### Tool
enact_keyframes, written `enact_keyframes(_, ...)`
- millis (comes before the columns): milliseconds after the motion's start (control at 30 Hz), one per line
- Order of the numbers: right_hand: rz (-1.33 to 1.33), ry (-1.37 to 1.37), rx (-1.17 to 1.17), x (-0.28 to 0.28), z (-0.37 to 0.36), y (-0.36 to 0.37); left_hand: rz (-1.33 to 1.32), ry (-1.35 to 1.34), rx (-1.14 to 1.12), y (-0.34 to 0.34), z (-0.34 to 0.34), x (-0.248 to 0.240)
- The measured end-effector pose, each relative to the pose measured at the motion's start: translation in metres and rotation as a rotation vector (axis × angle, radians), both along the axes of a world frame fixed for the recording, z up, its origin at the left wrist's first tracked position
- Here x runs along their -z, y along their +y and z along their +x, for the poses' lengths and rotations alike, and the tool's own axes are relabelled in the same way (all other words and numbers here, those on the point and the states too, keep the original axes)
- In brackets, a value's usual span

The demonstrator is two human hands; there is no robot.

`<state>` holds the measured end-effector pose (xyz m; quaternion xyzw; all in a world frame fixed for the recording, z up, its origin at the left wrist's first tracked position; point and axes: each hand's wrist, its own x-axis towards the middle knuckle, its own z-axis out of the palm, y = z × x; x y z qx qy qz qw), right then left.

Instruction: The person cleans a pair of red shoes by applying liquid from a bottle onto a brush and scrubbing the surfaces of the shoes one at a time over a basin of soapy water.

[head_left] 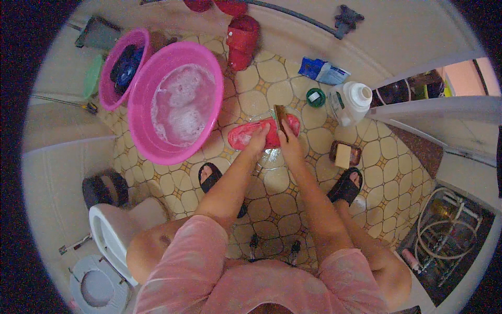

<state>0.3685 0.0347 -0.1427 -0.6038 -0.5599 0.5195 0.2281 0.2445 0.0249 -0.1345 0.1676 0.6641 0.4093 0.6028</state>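
On the wet tiled floor in front of me lies a soapy red slipper [241, 135], its sole facing a way I cannot make out. My left hand [257, 140] presses down on its middle, fingers closed on it. A brush with a brown back [281, 119] stands on edge across the slipper's right part. Around that brush my right hand [289, 142] is closed, thumb towards the left hand. The brush's bristles are mostly hidden. Left of the slipper stands a big pink basin [137, 120] of foamy water.
Behind the slipper is another red slipper [243, 39]. On the right are a white bottle [348, 107], a green round lid [315, 98], a blue-white packet [323, 71] and a soap bar [343, 156] in a brown dish. A smaller pink basin [106, 90] and a toilet [104, 222] stand left.
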Motion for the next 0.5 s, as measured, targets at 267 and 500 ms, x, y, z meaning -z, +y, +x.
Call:
enact_keyframes(267, 0.316, -0.401, -0.219, 0.003, 0.006, -0.077, -0.128, -0.509, -0.316, 0.011, -0.01, 0.05)
enact_keyframes(500, 0.176, -0.38, -0.183, 0.0, -0.026, -0.032, 0.058, -0.565, -0.393, 0.003, -0.009, 0.06)
